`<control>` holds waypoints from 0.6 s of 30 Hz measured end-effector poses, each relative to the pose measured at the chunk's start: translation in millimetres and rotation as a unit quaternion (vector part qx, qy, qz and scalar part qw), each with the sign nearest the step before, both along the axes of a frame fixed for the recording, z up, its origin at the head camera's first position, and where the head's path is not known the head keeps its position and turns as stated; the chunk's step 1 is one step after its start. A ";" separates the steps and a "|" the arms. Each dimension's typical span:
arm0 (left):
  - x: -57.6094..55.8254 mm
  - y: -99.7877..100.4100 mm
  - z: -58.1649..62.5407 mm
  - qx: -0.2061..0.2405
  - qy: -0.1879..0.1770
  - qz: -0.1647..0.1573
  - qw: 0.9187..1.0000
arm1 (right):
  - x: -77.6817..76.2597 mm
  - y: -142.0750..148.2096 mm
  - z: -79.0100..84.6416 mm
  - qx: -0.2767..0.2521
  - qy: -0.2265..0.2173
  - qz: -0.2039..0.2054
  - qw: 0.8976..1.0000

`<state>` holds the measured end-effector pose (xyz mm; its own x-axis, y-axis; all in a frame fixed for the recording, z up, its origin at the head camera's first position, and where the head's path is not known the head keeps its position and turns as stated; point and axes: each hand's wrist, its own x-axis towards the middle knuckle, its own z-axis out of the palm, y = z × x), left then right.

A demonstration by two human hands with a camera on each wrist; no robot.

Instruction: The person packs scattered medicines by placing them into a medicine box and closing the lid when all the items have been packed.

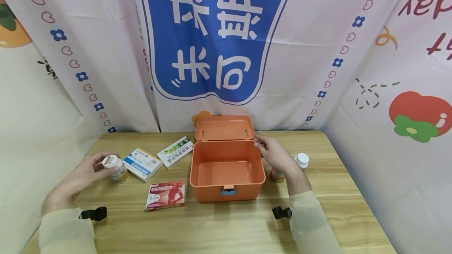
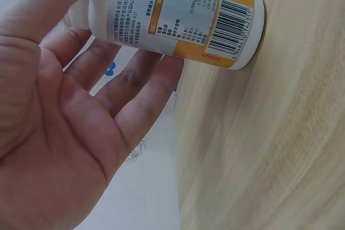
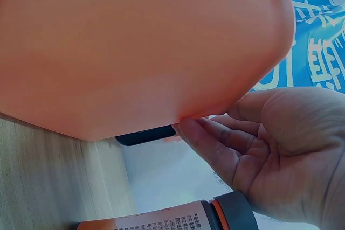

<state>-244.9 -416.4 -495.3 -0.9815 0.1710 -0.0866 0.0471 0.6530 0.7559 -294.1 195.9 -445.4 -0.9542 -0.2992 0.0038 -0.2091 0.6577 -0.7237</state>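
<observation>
My left hand grips a white pill bottle with an orange-and-white label, thumb and fingers around its upper part. The bottle is at the table's left side. An orange box stands in the middle, its lid folded back and its inside bare. My right hand pinches the box's back right edge close to the hinge; in the right wrist view the thumb and a finger meet at that edge. Below this hand stands a dark-capped orange bottle, partly hidden by my wrist in the head view.
Right of my right wrist shows a white-capped bottle. Left of the box lie a red medicine box, a blue-and-white medicine box and a green-and-white medicine box. A printed curtain hangs behind the wooden table.
</observation>
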 end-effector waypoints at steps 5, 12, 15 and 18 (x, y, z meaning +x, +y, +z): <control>0.8 0.6 1.7 -0.025 -0.003 0.007 1.000 | -0.5 -0.1 0.1 0.001 0.001 0.001 1.000; 0.1 0.5 0.6 -0.031 0.009 0.018 0.999 | -1.7 0.4 -0.4 0.009 0.006 0.001 1.000; 0.9 4.2 6.2 -0.040 0.010 0.023 0.999 | -2.1 0.3 -0.7 0.009 0.008 0.000 1.000; 1.9 9.8 13.6 -0.049 0.015 0.025 0.998 | -2.0 -0.3 -0.7 0.009 0.009 -0.001 1.000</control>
